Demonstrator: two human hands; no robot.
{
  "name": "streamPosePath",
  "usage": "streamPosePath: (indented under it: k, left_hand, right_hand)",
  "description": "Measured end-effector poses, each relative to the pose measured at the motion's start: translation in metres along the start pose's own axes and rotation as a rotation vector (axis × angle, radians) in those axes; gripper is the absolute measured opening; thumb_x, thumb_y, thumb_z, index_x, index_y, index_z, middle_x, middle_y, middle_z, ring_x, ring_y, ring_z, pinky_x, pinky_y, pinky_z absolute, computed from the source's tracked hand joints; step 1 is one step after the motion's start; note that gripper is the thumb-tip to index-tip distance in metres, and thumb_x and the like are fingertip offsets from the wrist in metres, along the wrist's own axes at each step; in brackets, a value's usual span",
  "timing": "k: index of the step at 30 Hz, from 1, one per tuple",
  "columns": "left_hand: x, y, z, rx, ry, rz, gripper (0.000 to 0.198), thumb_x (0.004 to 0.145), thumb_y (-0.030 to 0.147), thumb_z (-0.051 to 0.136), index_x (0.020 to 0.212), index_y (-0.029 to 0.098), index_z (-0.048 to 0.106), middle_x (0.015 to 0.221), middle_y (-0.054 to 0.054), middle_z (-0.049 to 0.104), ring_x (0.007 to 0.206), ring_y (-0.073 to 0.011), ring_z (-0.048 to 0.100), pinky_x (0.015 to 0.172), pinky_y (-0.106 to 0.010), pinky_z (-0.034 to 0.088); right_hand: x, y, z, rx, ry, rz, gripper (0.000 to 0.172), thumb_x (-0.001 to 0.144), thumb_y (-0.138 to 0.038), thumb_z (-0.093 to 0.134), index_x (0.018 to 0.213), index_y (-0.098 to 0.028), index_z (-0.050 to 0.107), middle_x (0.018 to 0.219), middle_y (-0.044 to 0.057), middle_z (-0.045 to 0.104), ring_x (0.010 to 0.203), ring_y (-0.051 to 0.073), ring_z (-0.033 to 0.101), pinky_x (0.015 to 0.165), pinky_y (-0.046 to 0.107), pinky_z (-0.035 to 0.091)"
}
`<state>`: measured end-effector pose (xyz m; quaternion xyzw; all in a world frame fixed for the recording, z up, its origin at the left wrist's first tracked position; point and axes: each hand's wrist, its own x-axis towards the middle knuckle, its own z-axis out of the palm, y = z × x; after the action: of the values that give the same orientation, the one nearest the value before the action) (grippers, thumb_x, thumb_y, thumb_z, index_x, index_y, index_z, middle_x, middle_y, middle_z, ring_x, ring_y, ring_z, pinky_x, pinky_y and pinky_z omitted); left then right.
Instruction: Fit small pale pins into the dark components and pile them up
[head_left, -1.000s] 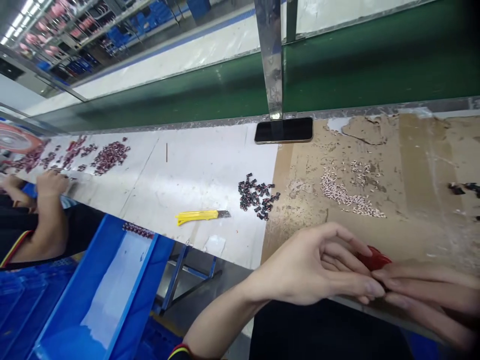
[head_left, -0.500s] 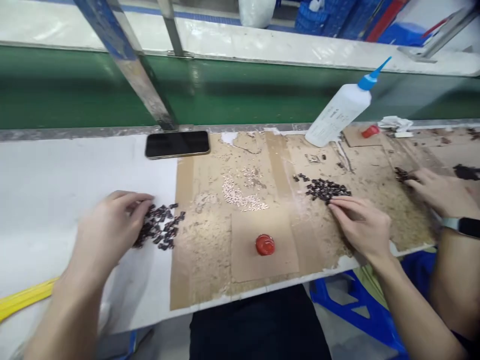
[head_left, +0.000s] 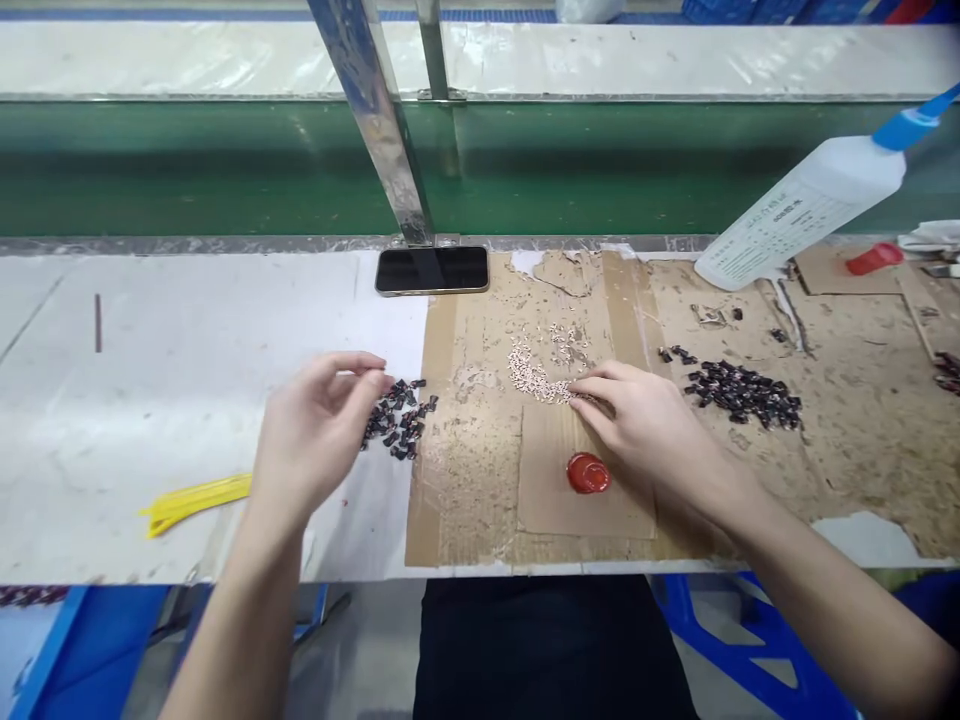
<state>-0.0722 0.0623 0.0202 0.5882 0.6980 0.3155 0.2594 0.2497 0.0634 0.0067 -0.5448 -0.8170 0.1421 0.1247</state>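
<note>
My left hand (head_left: 319, 425) is raised a little over the white tabletop, thumb and forefinger pinched. What they hold, if anything, is too small to make out. Right beside its fingertips lies a loose pile of small black pieces (head_left: 405, 425). My right hand (head_left: 649, 420) reaches in with thumb and fingers closed at the edge of a scatter of tiny pale pinkish bits (head_left: 534, 378); anything between the fingertips is hidden. Just below that hand, a small red cup (head_left: 588, 473) of glossy red stuff sits on a cardboard square (head_left: 547, 510).
A second heap of black pieces (head_left: 742, 395) lies to the right. Behind it leans a white squeeze bottle (head_left: 810, 210) with a blue nozzle. A phone (head_left: 432, 270) rests below a metal post (head_left: 382, 130). Yellow strips (head_left: 199, 500) lie at left.
My right hand has left the right-hand black heap and moved left to the pale bits. My left hand stays by its black pile. The view has turned right-to-left, dropping the co-worker's hand from sight.
</note>
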Motion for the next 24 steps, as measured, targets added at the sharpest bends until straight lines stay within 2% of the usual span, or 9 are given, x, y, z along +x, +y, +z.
streamPosePath:
  k: [3,5,6,8,10,12,17,21,24]
  left_hand:
    - [-0.032,0.013,0.020,-0.438,-0.068,-0.119,0.023,0.090,0.037,0.078,0.102,0.019,0.070,0.100,-0.008,0.080,0.096,-0.0241,0.081,0.090,-0.037,0.066]
    - [-0.049,0.022,0.038,-0.550,-0.076,-0.103,0.017,0.092,0.031,0.078,0.097,0.018,0.068,0.111,-0.009,0.080,0.090,-0.0203,0.082,0.089,-0.034,0.068]
    - [-0.056,0.025,0.047,-0.527,-0.065,-0.034,0.013,0.095,0.028,0.074,0.097,0.017,0.067,0.115,-0.010,0.079,0.089,-0.0192,0.082,0.087,-0.033,0.069]
    - [-0.068,0.029,0.066,-0.367,-0.050,0.210,0.003,0.101,0.019,0.064,0.103,0.017,0.066,0.116,-0.012,0.080,0.096,-0.0198,0.083,0.089,-0.033,0.069]
    - [-0.076,0.030,0.084,-0.191,-0.050,0.460,0.014,0.103,0.010,0.057,0.108,0.018,0.068,0.115,-0.011,0.082,0.105,-0.0211,0.082,0.093,-0.034,0.069]
    - [-0.082,0.029,0.098,-0.095,-0.066,0.609,0.022,0.101,0.005,0.055,0.108,0.019,0.071,0.117,-0.010,0.083,0.109,-0.0233,0.081,0.096,-0.037,0.068]
    - [-0.089,0.026,0.108,0.025,-0.100,0.778,0.029,0.101,0.000,0.051,0.105,0.016,0.075,0.115,-0.010,0.084,0.103,-0.0260,0.083,0.094,-0.042,0.068]
    - [-0.093,0.024,0.105,0.069,-0.092,0.813,0.026,0.102,0.002,0.053,0.106,0.015,0.076,0.116,-0.011,0.084,0.103,-0.0262,0.083,0.092,-0.041,0.069]
    - [-0.094,0.022,0.105,0.087,-0.086,0.827,0.024,0.103,0.005,0.054,0.106,0.016,0.076,0.117,-0.009,0.084,0.104,-0.0250,0.082,0.094,-0.040,0.069]
  right_hand:
    - [0.003,-0.001,0.000,0.027,-0.019,0.004,0.027,0.100,-0.016,0.058,0.089,-0.022,0.082,0.101,0.008,0.080,0.084,0.023,0.073,0.074,0.039,0.053]
    - [0.004,-0.002,0.001,0.059,-0.012,0.014,0.027,0.100,-0.015,0.057,0.092,-0.022,0.083,0.102,0.007,0.081,0.084,0.023,0.074,0.075,0.039,0.054]
    - [0.004,-0.002,0.001,0.080,-0.005,0.021,0.027,0.099,-0.014,0.057,0.095,-0.022,0.083,0.103,0.006,0.082,0.086,0.023,0.075,0.077,0.039,0.055]
    - [0.005,-0.003,0.002,0.129,0.011,0.037,0.025,0.098,-0.015,0.060,0.098,-0.023,0.083,0.102,0.005,0.082,0.089,0.023,0.076,0.081,0.039,0.058]
    - [0.004,-0.002,0.002,0.184,0.032,0.059,0.021,0.096,-0.016,0.063,0.097,-0.023,0.083,0.100,0.005,0.083,0.089,0.023,0.077,0.083,0.040,0.060]
    - [0.003,0.001,0.003,0.242,0.065,0.087,0.018,0.094,-0.018,0.066,0.096,-0.023,0.083,0.099,0.005,0.083,0.088,0.023,0.078,0.083,0.040,0.062]
    - [0.003,0.014,0.007,0.432,0.204,0.203,0.012,0.091,-0.026,0.072,0.096,-0.020,0.082,0.097,0.007,0.083,0.088,0.024,0.080,0.085,0.041,0.068]
    - [-0.001,0.021,0.005,0.563,0.274,0.269,0.014,0.085,-0.031,0.079,0.094,-0.020,0.081,0.094,0.008,0.084,0.086,0.024,0.081,0.085,0.042,0.070]
    - [-0.011,0.020,-0.001,0.625,0.274,0.283,0.016,0.083,-0.034,0.083,0.093,-0.021,0.081,0.092,0.007,0.083,0.083,0.023,0.081,0.082,0.040,0.071]
